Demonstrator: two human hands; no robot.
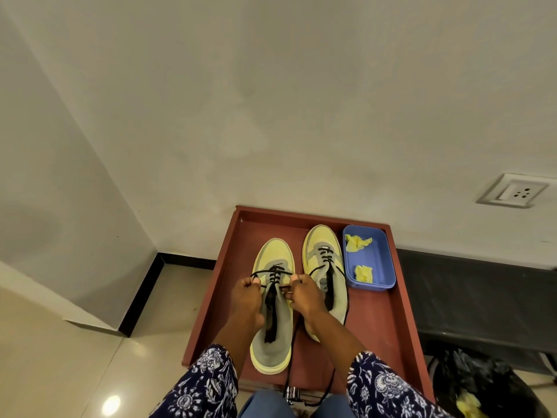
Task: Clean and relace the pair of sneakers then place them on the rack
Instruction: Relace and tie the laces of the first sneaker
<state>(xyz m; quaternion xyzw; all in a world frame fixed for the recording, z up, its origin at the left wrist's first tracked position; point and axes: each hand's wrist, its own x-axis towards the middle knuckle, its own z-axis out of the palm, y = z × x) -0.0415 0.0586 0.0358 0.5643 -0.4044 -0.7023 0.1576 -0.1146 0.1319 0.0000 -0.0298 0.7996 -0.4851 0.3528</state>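
Observation:
Two yellow-and-grey sneakers stand side by side, toes toward the wall, in a reddish-brown wooden tray [388, 321]. The left sneaker [272, 336] has a black lace [275, 271] partly threaded through its eyelets. My left hand [245, 297] pinches one end of that lace at the shoe's left side. My right hand [303, 295] pinches the other end at its right side. The right sneaker [324, 254] is partly laced, and its loose black lace trails toward me over the tray's near edge.
A blue plastic tub [378, 260] holding two crumpled yellow cloths [357, 242] sits in the tray's far right corner. A black bench [482, 297] runs along the right wall under a wall socket [512, 191]. A black bag [482, 384] lies at lower right. Tiled floor spreads left.

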